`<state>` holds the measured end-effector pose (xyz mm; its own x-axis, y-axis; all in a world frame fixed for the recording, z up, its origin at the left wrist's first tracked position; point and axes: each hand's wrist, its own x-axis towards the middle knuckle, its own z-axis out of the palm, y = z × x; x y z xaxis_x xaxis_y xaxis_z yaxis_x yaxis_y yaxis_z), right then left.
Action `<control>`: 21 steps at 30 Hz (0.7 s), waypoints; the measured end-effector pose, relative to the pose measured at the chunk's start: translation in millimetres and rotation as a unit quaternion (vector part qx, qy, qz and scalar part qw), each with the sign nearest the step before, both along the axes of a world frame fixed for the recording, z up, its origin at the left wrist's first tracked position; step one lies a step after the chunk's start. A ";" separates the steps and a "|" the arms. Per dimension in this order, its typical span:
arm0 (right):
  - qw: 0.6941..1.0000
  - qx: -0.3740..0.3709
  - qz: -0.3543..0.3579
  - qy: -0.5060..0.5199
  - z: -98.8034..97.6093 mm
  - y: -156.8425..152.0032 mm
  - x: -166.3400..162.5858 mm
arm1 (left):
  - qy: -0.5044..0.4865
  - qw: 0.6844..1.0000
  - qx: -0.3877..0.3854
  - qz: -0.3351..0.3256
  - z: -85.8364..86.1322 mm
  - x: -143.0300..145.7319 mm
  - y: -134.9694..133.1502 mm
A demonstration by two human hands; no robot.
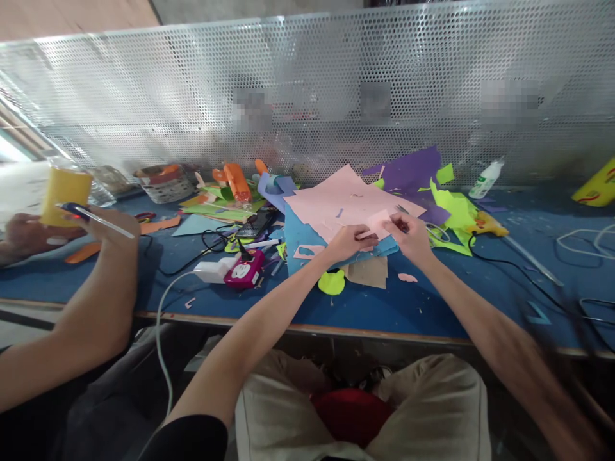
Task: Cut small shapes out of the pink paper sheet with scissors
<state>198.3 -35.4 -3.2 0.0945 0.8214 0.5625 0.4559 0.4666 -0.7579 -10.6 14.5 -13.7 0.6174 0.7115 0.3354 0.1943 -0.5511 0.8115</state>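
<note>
My left hand (346, 242) pinches a small pink paper piece (377, 224) above the blue table (384, 307). Close on its right, my right hand (408, 234) is closed around scissors (402, 213) whose blades touch that piece. Both hands hover over a pile of large pink paper sheets (336, 198) and blue paper sheets (300, 240). A yellow-green cut-out (331, 282) and a small pink scrap (407, 277) lie just in front of my hands.
At the left, another person's hand (108, 224) holds a pen beside a yellow cup (63, 192). A pink charger (245, 272), cables, orange stapler (237, 181), purple paper (413, 169), a glue bottle (485, 179) and a glue gun (487, 224) lie around. A perforated metal screen (307, 96) backs the table.
</note>
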 end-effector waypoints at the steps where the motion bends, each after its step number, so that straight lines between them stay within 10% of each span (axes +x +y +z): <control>1: 1.000 -0.001 -0.012 0.010 -0.7 0.9 1.3 | 0.004 1.000 -0.005 -0.006 -0.5 -0.2 -0.1; 21: 0.997 0.015 0.035 -0.066 -6.8 0.9 -1.9 | 0.019 0.995 0.079 0.049 3.5 -2.5 -0.4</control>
